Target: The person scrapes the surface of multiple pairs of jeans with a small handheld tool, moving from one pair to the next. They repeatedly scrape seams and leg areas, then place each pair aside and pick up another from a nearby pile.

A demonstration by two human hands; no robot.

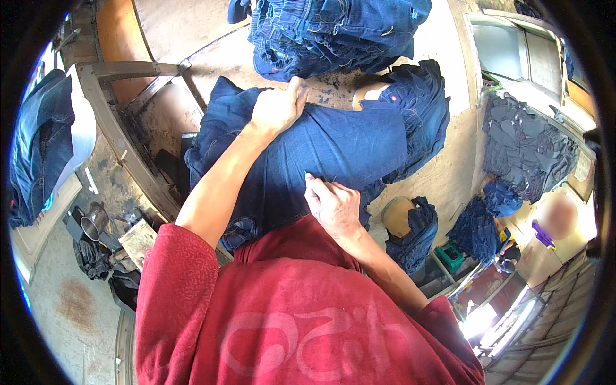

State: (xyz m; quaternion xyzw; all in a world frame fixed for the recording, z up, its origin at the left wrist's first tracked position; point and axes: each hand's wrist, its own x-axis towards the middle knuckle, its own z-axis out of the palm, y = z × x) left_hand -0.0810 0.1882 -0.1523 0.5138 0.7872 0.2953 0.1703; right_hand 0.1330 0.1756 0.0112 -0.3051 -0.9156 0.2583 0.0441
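Observation:
A blue denim garment, with seams and a broad flat panel, lies spread in front of me and hangs toward my lap. My left hand is closed in a fist at its far edge, gripping the cloth there. Lower and to the right, my right hand rests on the near part of the panel with fingers curled together. Whatever its fingertips pinch is too small to make out. The garment's right end meets a bunched blue denim piece, and I cannot tell whether they are joined.
Beyond my hands sits a thick stack of elastic-waisted denim on a worn table. More denim hangs at far left. Dark garments pile up at right, near a denim-draped stool and a green crate. A person is at far right.

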